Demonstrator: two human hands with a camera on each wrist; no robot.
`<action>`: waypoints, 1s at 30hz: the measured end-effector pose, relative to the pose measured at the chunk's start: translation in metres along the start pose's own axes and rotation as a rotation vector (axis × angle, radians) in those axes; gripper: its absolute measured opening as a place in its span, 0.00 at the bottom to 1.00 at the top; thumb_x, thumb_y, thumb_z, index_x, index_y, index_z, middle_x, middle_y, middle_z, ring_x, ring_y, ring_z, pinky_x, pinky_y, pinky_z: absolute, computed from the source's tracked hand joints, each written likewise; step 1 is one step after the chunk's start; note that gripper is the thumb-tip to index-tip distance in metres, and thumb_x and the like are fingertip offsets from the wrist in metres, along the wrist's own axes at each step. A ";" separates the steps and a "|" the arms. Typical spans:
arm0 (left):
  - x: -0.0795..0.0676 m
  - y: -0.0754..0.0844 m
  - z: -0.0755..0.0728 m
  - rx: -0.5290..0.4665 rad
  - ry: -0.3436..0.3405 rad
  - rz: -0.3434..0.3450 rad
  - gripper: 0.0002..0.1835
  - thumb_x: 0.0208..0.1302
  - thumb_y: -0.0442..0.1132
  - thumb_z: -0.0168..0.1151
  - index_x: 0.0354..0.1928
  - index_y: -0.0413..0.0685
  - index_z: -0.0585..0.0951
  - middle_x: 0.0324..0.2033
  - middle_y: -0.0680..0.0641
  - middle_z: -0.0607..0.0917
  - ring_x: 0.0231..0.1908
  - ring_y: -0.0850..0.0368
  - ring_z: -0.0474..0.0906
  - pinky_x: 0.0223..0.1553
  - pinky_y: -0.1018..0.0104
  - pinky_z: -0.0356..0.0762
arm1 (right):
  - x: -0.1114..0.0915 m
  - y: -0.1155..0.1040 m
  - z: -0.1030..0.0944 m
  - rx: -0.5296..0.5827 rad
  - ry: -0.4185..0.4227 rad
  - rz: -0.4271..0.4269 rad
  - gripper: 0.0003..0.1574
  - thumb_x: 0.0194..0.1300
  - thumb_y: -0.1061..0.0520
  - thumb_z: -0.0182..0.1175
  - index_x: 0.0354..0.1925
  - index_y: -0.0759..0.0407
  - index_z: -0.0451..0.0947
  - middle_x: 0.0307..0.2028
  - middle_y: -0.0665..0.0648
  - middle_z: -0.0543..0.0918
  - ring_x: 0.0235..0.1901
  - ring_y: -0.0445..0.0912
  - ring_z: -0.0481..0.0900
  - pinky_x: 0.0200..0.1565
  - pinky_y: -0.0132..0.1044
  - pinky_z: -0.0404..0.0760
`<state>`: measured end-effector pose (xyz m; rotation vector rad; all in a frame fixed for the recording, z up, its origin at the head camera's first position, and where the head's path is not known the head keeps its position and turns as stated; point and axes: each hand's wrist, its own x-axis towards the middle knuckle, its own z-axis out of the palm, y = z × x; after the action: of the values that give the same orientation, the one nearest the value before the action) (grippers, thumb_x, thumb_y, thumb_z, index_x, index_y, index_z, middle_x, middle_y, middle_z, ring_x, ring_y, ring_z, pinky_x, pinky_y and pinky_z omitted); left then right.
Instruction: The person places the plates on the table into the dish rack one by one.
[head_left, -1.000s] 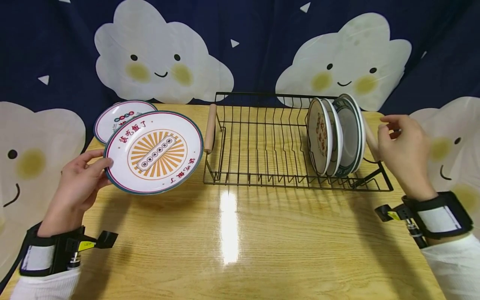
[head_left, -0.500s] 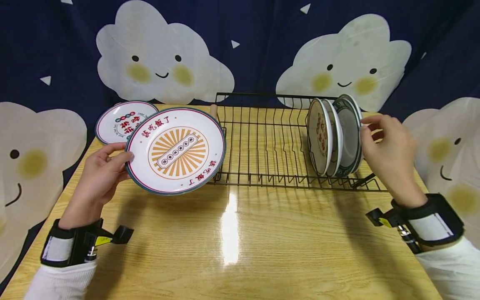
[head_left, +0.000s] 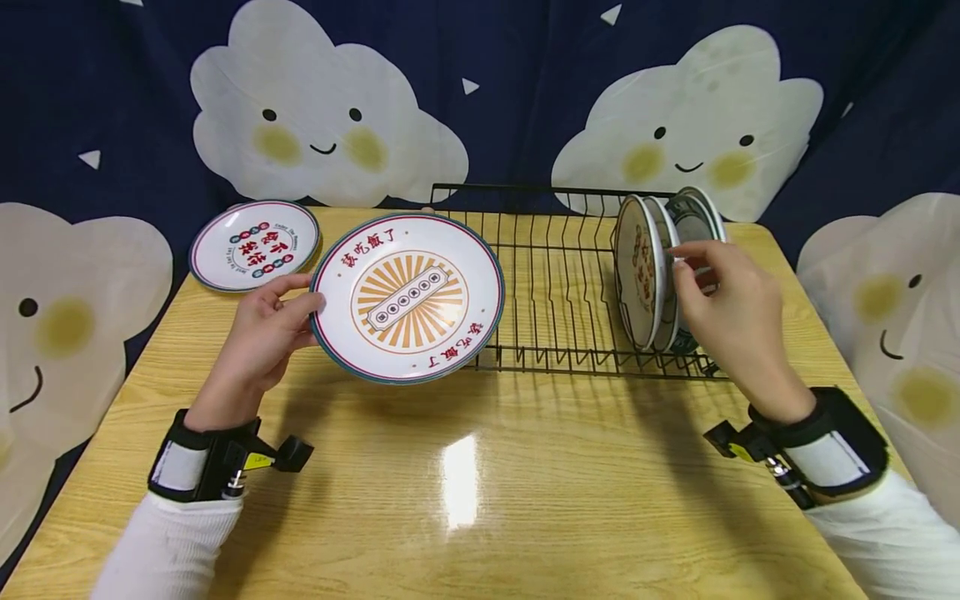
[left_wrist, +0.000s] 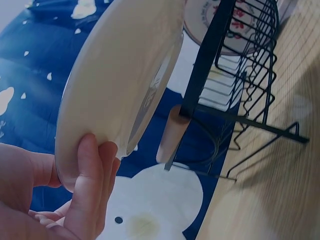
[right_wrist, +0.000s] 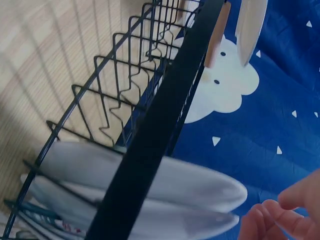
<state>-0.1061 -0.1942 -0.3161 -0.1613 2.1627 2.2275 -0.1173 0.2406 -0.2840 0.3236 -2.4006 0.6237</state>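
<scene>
In the head view my left hand (head_left: 262,337) grips a white plate (head_left: 408,300) with a teal rim and an orange sunburst by its left edge. My thumb lies on its face and, in the left wrist view, my fingers press its underside (left_wrist: 122,75). Raised off the table, this plate hides the left end of the black wire dish rack (head_left: 555,350). My right hand (head_left: 731,312) hovers by the several plates (head_left: 637,275) standing on edge at the rack's right end. Its fingers are loosely bent and hold nothing; the right wrist view has them just off the plate edges (right_wrist: 200,190).
A smaller white plate (head_left: 255,246) with red characters lies at the table's back left, apparently on another one. The rack has a wooden handle (left_wrist: 172,132) on its end. Behind the wooden table (head_left: 375,500) hangs a dark blue cloth (head_left: 510,50) with clouds.
My left hand has carried the sunburst plate rightward, over the rack's left end, uncovering the smaller plate. My right hand has moved left from beyond the rack's right end to the standing plates.
</scene>
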 end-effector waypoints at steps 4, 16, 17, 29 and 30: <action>0.003 0.000 0.011 -0.001 -0.013 0.002 0.14 0.62 0.31 0.53 0.50 0.37 0.70 0.23 0.54 0.84 0.21 0.65 0.80 0.22 0.75 0.80 | -0.001 -0.006 0.005 0.028 -0.012 -0.026 0.11 0.61 0.62 0.54 0.40 0.65 0.80 0.31 0.61 0.83 0.24 0.49 0.79 0.29 0.15 0.64; 0.009 0.000 0.039 0.018 -0.041 -0.030 0.17 0.62 0.32 0.53 0.53 0.35 0.69 0.23 0.53 0.83 0.20 0.65 0.79 0.22 0.76 0.80 | -0.007 -0.027 0.027 0.095 -0.147 0.011 0.15 0.64 0.59 0.53 0.47 0.61 0.80 0.29 0.57 0.84 0.19 0.43 0.77 0.23 0.21 0.67; 0.010 0.001 0.041 0.022 -0.044 -0.031 0.18 0.62 0.32 0.53 0.53 0.35 0.68 0.23 0.53 0.83 0.21 0.65 0.79 0.23 0.75 0.80 | -0.008 -0.029 0.029 0.109 -0.172 0.027 0.16 0.65 0.57 0.53 0.48 0.61 0.79 0.30 0.57 0.84 0.20 0.43 0.78 0.23 0.21 0.69; 0.014 -0.004 0.061 0.020 -0.063 -0.055 0.19 0.63 0.33 0.53 0.55 0.36 0.69 0.25 0.52 0.82 0.21 0.63 0.79 0.26 0.73 0.81 | -0.006 -0.044 0.047 0.397 -0.468 0.297 0.26 0.67 0.47 0.51 0.58 0.59 0.71 0.36 0.61 0.82 0.25 0.43 0.82 0.23 0.31 0.82; 0.014 -0.005 0.062 0.013 -0.067 -0.052 0.18 0.63 0.32 0.53 0.55 0.36 0.69 0.24 0.52 0.82 0.21 0.63 0.79 0.25 0.73 0.81 | -0.006 -0.044 0.048 0.425 -0.489 0.320 0.27 0.67 0.47 0.51 0.59 0.60 0.70 0.37 0.62 0.82 0.27 0.44 0.82 0.24 0.32 0.83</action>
<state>-0.1229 -0.1330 -0.3203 -0.1389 2.1139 2.1587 -0.1209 0.1786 -0.3054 0.2945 -2.7944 1.3413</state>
